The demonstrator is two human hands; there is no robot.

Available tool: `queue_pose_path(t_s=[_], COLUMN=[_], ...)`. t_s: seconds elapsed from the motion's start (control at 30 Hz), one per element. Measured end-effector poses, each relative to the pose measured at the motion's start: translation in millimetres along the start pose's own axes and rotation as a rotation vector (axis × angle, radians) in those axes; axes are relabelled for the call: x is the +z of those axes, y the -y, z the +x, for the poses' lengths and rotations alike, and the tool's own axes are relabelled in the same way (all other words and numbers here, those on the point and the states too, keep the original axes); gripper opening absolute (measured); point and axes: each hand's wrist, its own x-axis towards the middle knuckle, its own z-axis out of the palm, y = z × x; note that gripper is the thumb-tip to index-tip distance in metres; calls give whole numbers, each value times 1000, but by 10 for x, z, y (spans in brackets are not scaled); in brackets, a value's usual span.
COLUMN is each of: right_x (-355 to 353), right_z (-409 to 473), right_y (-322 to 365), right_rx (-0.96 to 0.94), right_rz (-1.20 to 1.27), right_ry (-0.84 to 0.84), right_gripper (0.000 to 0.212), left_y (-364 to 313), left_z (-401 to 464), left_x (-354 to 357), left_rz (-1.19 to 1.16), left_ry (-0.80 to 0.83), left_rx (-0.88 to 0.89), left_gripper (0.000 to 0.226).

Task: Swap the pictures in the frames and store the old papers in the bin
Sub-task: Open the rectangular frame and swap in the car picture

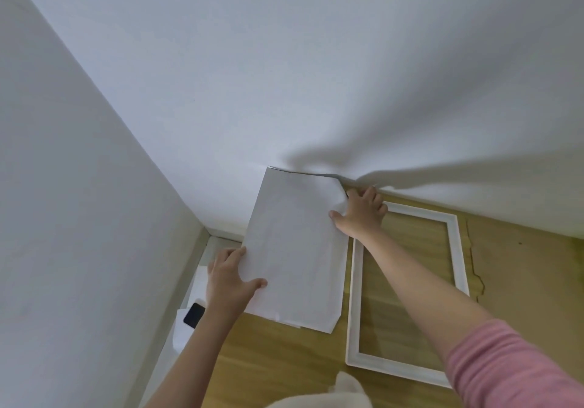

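Paper (294,249) sheets, stacked and white, sit lifted at centre; left hand (229,276) pinches their edge at eight o'clock, right hand (360,214) grips the corner at two o'clock. Empty white frame (354,297) lies at four o'clock on the wooden floor (275,363). That crumpled corner could tear under a harder pull, or loose sheets could slide apart.

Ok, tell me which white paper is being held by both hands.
The large white sheet, gripped by the left hand and right hand. The smaller white papers lie untouched at the table's left edge.

Wall (284,75) close behind paper (294,256)
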Motion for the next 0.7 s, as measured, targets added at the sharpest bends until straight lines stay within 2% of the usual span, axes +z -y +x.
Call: queue_pose_path(t_s=[0.1, 0.2, 0.4, 0.7], right_x=[-23, -56, -179, -402], right_z=[-49, -114, -184, -373], right_y=[35, 54, 36, -318], right_rx=[-58, -126, -184, -146], right_rz=[144, 327, 693, 884], right_ry=[-70, -151, -187, -392], right_gripper=[44, 48, 50, 40], left_y=[-13, -25, -151, -414], left_z=[-25, -36, -75, -351], left_x=[1, -15, -178, -264], left_rz=[-15, -51, -156, -276], left_ry=[-16, -25, -88, -132], left_rx=[25, 41, 69, 135], left_gripper=[77, 71, 49, 36])
